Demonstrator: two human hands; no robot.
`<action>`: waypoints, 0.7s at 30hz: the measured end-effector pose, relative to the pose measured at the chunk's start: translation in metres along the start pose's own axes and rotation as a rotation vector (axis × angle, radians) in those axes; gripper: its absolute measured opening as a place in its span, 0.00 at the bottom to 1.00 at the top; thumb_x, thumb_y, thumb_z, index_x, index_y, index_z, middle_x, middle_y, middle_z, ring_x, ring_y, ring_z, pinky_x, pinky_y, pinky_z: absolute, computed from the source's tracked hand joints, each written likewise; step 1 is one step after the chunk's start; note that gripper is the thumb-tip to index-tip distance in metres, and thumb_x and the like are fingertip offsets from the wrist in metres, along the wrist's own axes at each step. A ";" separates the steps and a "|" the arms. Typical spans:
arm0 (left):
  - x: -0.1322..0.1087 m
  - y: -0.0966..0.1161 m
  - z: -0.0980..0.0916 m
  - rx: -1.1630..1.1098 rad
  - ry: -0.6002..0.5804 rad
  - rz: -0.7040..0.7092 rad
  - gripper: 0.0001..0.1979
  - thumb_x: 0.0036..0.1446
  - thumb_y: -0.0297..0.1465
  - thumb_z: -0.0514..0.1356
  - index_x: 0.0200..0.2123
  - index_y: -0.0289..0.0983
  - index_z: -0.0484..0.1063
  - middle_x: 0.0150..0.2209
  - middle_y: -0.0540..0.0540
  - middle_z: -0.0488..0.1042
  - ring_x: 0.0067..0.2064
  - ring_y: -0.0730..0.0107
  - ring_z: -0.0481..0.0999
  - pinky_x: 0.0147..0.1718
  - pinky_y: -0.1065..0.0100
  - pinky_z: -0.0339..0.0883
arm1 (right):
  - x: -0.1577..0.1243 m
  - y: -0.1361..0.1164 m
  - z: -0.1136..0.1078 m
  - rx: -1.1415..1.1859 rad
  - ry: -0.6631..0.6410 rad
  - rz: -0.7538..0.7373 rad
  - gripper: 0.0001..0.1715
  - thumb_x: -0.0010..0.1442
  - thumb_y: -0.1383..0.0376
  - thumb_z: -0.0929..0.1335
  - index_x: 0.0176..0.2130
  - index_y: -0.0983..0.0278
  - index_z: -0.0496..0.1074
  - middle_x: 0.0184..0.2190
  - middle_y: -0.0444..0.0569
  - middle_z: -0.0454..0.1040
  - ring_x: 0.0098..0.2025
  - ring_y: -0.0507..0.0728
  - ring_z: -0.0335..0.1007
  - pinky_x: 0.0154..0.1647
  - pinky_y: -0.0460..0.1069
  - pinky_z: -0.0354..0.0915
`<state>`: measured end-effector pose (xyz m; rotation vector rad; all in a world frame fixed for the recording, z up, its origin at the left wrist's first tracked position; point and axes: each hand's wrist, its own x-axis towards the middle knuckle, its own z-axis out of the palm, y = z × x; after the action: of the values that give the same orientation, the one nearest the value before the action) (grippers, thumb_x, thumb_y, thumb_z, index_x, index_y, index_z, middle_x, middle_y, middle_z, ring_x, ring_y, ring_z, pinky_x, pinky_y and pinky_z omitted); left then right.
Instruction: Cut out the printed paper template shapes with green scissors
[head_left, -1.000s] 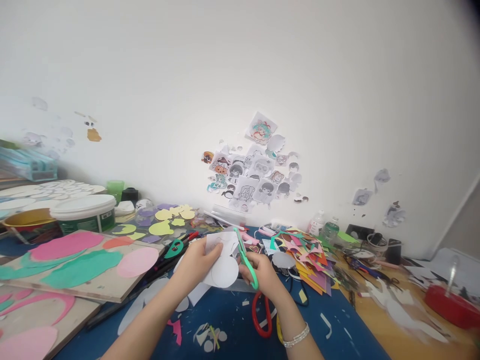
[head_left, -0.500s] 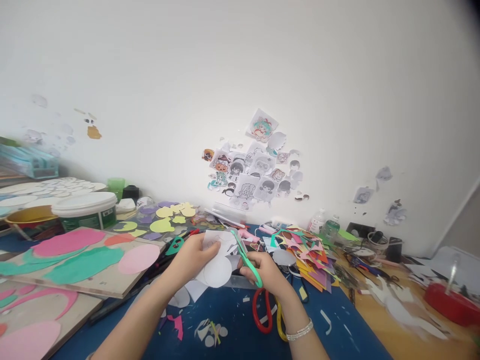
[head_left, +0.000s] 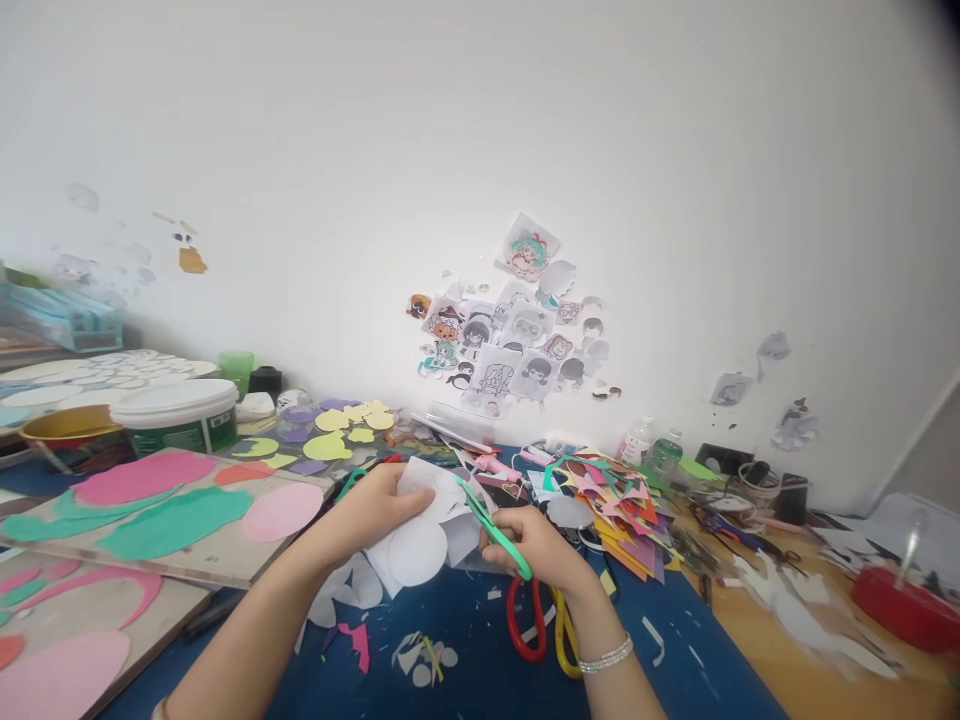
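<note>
My left hand grips white paper with round outlines, thumb on top, in the middle of the view. Green-handled scissors are in my right hand, their blades reaching up and left to the paper's right side. Whether the blades are parted is hard to tell. Below my right hand, scissors with a red loop and a yellow loop lie on the blue mat. Small paper scraps rest on the mat.
Boards with pink and green paper shapes lie at left, near a white-lidded tub. Colourful paper scraps are heaped right of centre. Bottles stand behind them. A red object is at far right.
The white paper has moved slightly left and turned with my left hand. The green scissors' tips have shifted left and a little lower. The whole view has shifted slightly.
</note>
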<state>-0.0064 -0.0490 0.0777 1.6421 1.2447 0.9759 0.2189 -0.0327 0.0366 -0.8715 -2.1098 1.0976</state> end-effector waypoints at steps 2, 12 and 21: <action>0.002 -0.004 -0.001 -0.178 -0.002 -0.018 0.19 0.45 0.45 0.56 0.32 0.35 0.70 0.26 0.46 0.75 0.25 0.67 0.72 0.20 0.73 0.61 | 0.003 0.001 0.003 0.021 0.046 -0.020 0.17 0.50 0.54 0.68 0.25 0.67 0.67 0.16 0.39 0.58 0.18 0.47 0.53 0.18 0.43 0.53; 0.015 -0.019 0.037 -0.269 -0.131 0.138 0.15 0.42 0.43 0.59 0.20 0.36 0.69 0.17 0.49 0.69 0.21 0.69 0.68 0.26 0.67 0.64 | 0.027 0.026 0.027 0.009 0.382 -0.039 0.16 0.48 0.56 0.68 0.23 0.66 0.63 0.11 0.37 0.55 0.15 0.47 0.50 0.15 0.42 0.49; 0.017 -0.014 0.055 0.115 0.453 0.189 0.17 0.49 0.44 0.51 0.16 0.41 0.64 0.16 0.50 0.65 0.30 0.62 0.71 0.35 0.64 0.62 | 0.033 0.023 0.047 -0.067 0.402 -0.032 0.20 0.45 0.58 0.70 0.18 0.64 0.57 0.14 0.36 0.49 0.17 0.46 0.43 0.16 0.42 0.43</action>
<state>0.0429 -0.0393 0.0468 1.7060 1.4802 1.4778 0.1706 -0.0188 0.0013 -0.9934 -1.8251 0.7628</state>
